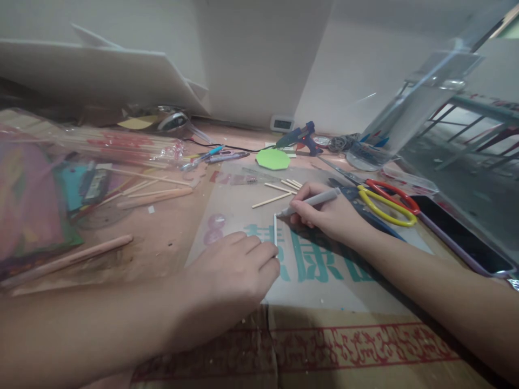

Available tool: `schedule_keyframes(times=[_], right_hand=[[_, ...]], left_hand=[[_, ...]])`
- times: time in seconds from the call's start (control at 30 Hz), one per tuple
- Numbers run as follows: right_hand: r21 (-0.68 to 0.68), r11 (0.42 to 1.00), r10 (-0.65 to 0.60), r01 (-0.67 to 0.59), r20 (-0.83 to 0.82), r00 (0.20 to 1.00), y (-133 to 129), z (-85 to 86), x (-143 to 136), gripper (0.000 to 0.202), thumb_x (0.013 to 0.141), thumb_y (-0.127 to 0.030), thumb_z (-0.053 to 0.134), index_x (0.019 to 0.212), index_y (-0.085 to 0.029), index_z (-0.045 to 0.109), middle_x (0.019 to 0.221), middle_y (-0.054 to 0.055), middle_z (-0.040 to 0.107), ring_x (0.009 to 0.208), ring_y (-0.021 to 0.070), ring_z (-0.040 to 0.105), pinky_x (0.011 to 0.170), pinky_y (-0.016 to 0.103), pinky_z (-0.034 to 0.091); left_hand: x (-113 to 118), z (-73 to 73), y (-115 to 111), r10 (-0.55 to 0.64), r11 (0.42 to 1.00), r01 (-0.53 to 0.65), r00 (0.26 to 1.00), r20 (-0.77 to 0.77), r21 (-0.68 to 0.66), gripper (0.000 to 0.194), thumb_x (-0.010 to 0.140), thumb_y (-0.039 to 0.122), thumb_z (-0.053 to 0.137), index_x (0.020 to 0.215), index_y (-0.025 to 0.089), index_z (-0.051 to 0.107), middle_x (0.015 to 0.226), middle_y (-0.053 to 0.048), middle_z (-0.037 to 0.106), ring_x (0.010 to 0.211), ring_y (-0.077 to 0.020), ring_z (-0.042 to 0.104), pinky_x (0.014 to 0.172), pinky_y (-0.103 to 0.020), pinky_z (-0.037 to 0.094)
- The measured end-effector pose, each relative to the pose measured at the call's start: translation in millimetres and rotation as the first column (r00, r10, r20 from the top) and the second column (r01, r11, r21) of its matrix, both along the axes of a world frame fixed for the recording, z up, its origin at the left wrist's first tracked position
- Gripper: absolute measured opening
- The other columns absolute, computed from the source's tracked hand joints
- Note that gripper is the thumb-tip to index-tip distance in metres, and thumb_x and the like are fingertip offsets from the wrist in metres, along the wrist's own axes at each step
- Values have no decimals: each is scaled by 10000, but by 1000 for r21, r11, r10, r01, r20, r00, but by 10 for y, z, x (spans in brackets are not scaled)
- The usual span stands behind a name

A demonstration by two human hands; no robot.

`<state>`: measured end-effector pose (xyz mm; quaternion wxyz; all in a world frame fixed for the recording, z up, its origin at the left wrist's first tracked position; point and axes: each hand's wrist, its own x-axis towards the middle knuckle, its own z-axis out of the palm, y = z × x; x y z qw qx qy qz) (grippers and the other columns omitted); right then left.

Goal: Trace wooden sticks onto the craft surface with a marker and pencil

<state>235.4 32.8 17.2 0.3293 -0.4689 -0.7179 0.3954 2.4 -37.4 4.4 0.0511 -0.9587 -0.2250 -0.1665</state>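
Note:
My left hand (243, 265) is closed, pinching the lower end of a short, thin white stick (275, 231) that stands up from its fingertips. Its fingertips are mostly hidden behind the knuckles. In my right hand (330, 216) is a grey marker (318, 199), gripped like a pen. The marker's tip is at the top end of the stick; whether they touch I cannot tell. Beneath both hands lies a pale translucent sheet (231, 205) over green printed characters. Just beyond my right hand, several short wooden sticks (271, 200) rest on the sheet.
A light-green paper octagon (273, 159) and a blue glue gun (298, 139) lie at the back. Scissors (387, 205) with red and yellow handles and a phone (458, 232) are at right, near a clear container (389, 129). Bagged sticks (133, 146) and a wooden-handled tool (77, 258) lie left.

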Motion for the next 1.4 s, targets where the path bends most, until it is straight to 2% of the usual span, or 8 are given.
schedule_keyframes(times=[0.07,0.2,0.37,0.53,0.7,0.87,1.2,1.4], right_hand=[[9,1000,-12,12,0,1000,0,0,0,182,897,-303,669,786,-204,565,609,6,719,488,116,602,456,213,430],[-2,999,43,-43,-1,999,15,-8,4,172,875,-301,692,786,-194,590,621,11,730,491,113,605,450,206,422],[10,1000,-4,4,-17,1000,21,-9,-4,183,894,-311,666,785,-199,570,605,8,726,476,110,594,448,202,417],[7,1000,10,-10,-6,1000,29,-26,-1,181,899,-315,659,788,-200,574,602,7,721,476,110,592,447,202,409],[-4,1000,-2,2,-6,1000,46,-51,3,194,902,-336,659,793,-198,578,608,7,714,482,110,586,437,201,393],[-19,1000,18,-18,-24,1000,28,-49,-7,190,907,-335,658,806,-198,574,622,10,720,490,110,584,453,205,406],[-25,998,54,-54,31,998,20,-32,23,183,908,-326,662,799,-200,586,639,9,728,548,127,633,507,217,451],[4,1000,7,-7,16,1000,37,-48,11,198,917,-354,649,814,-200,578,632,12,722,498,116,589,449,210,396]], left_hand=[[-1,0,-2,5,1000,-5,1000,1,4,234,1004,94,451,1023,122,683,1080,-132,731,816,-250,649,684,-382,479],[0,18,-10,11,1000,-11,1000,5,8,233,995,93,460,994,130,691,1055,-116,740,798,-253,654,671,-386,491],[6,51,-14,10,1000,-10,1000,2,4,165,957,87,535,993,132,689,1072,-112,743,815,-260,660,675,-388,505],[9,34,-20,21,1000,-21,1000,-13,-5,123,948,106,582,1027,135,672,1051,-92,746,810,-258,660,660,-380,498],[10,-41,-37,20,998,-21,1000,13,51,149,953,101,556,1047,125,668,1077,-109,742,803,-265,656,642,-387,485],[22,-23,-44,28,997,-30,999,35,73,150,943,74,539,986,120,675,1017,-107,743,770,-249,648,623,-369,471],[15,-69,-22,32,996,-32,999,2,80,156,977,97,511,1015,129,659,1011,-108,724,796,-237,636,663,-359,463],[14,-42,-15,24,998,-25,999,21,66,170,952,85,525,1027,121,673,1043,-114,733,791,-257,642,643,-380,479]])
